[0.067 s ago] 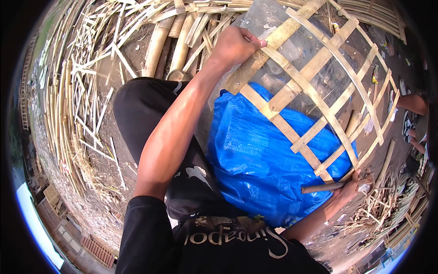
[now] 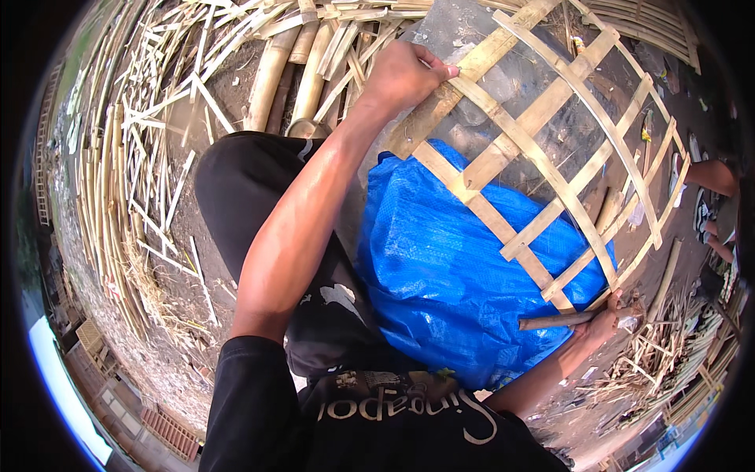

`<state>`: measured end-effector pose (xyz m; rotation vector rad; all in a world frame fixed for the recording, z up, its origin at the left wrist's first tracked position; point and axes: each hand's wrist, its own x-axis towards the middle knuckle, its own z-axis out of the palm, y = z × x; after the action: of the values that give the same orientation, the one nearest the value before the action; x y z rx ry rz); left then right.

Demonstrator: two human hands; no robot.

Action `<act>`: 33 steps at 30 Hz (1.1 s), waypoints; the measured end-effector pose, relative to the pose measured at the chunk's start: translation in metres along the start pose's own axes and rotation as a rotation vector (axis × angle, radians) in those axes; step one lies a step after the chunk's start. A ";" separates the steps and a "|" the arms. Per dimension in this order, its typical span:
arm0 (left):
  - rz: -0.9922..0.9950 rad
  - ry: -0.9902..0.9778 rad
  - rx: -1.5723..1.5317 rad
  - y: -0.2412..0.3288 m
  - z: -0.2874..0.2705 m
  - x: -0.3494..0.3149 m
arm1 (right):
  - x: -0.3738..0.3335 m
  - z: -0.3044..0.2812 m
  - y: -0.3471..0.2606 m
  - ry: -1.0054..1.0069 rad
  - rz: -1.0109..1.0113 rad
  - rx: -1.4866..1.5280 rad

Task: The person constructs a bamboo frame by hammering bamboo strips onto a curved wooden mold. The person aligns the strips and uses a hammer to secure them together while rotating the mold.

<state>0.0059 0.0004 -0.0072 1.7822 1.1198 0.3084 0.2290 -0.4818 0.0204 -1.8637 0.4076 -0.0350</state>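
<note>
A lattice of flat bamboo strips (image 2: pixel 543 161) spreads from the middle to the upper right, its strips crossing over and under. At its left corner my left hand (image 2: pixel 405 75) is closed, thumb and forefinger pinching the end of a bamboo strip. My right hand (image 2: pixel 602 324) is wrapped round a stick-like brown wooden handle (image 2: pixel 550 321), close beside the lattice's near corner. Whatever is at the handle's far end is too unclear to name. Under the near side of the lattice, a blue tarp (image 2: pixel 440 259) covers part of my lap.
Split bamboo strips (image 2: pixel 169 118) lie heaped at the left, with thick bamboo poles (image 2: pixel 275 79) at the top. A grey sheet (image 2: pixel 464 39) is beneath the lattice. Bamboo scraps (image 2: pixel 637 354) litter the ground at right. Another person's leg (image 2: pixel 712 178) shows at the right edge.
</note>
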 end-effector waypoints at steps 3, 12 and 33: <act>0.007 0.024 0.083 0.009 0.002 0.000 | -0.006 -0.004 0.002 -0.017 -0.001 0.061; 0.036 0.084 0.085 0.013 0.005 -0.001 | -0.058 -0.002 -0.008 0.046 0.072 -0.036; 0.368 0.353 -0.053 -0.020 0.040 -0.008 | -0.020 -0.014 0.025 0.006 -0.022 -0.004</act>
<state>0.0154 -0.0276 -0.0415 1.9286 1.0014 0.8939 0.2010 -0.4954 0.0052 -1.8722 0.3910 -0.0545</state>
